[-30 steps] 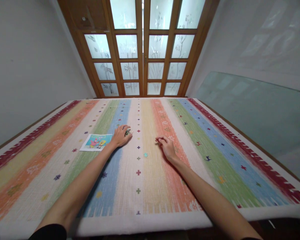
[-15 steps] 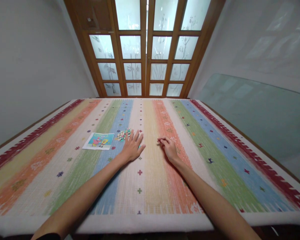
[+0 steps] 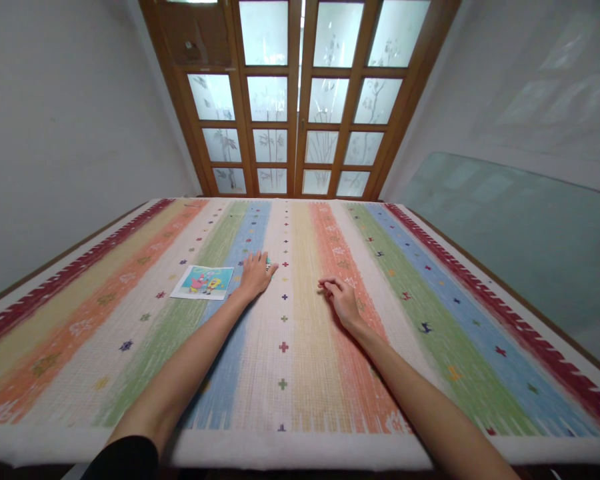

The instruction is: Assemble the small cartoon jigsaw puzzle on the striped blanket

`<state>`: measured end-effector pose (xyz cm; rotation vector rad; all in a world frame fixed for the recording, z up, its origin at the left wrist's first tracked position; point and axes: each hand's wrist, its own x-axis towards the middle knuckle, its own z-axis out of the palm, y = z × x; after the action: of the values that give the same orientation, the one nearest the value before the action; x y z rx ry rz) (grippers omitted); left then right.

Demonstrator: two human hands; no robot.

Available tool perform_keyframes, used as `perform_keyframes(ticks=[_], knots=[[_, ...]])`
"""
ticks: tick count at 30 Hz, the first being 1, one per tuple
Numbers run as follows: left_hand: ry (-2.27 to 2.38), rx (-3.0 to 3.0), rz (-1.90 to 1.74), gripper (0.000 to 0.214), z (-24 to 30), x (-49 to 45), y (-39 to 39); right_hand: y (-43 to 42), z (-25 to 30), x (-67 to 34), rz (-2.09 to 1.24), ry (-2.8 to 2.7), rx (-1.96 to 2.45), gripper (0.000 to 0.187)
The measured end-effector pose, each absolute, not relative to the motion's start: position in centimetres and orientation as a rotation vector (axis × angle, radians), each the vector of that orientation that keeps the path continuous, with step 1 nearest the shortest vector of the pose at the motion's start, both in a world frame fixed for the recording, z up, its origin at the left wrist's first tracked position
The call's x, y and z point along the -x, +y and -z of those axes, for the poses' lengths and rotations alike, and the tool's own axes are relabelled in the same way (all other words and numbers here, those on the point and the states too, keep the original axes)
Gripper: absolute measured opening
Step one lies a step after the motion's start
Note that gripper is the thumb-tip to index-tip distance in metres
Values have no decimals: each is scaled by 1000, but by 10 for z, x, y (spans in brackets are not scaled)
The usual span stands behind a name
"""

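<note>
Two bare hands over a striped cloth (image 3: 310,373) laid on the counter (image 3: 63,257), forearms stretched in across the near edge. Left hand (image 3: 257,275) palm down where a blue stripe meets a pale one, fingers fanned and thumb apart, right over the puzzle pieces (image 3: 269,265); only a few in sight, green, white and dark, between thumb and forefinger. Cannot tell whether any are gripped, or how many lie under the palm. Right hand (image 3: 341,299) well apart from those, on the orange stripe, turned on its side, fingers curled, tips of thumb and forefinger close together at the edge of the yellow stripe; cannot tell whether anything small is pinched there. Just left of the left hand, flat across the green and blue stripes, a picture card (image 3: 203,283) with a pink figure and a yellow one on turquoise. Black sleeve (image 3: 125,460) at the left elbow. Beyond the far edge, wooden doors (image 3: 293,100) with frosted panes; to the right, a sheet of glass (image 3: 505,247) against the pale wall (image 3: 510,87).
</note>
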<state>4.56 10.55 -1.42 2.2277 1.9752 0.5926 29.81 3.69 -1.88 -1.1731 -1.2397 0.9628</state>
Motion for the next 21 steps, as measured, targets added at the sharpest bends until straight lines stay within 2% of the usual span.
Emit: perform_keyframes(ticks=[3, 10, 21], knots=[[1944, -2262, -615, 50, 10, -43, 111, 37, 18, -298, -958, -1241, 1171, 26], [1803, -2376, -473, 71, 12, -26, 109, 37, 16, -295, -977, -1199, 1174, 26], [1686, -2450, -469, 53, 15, -21, 134, 37, 18, -297, -951, -1233, 1164, 25]])
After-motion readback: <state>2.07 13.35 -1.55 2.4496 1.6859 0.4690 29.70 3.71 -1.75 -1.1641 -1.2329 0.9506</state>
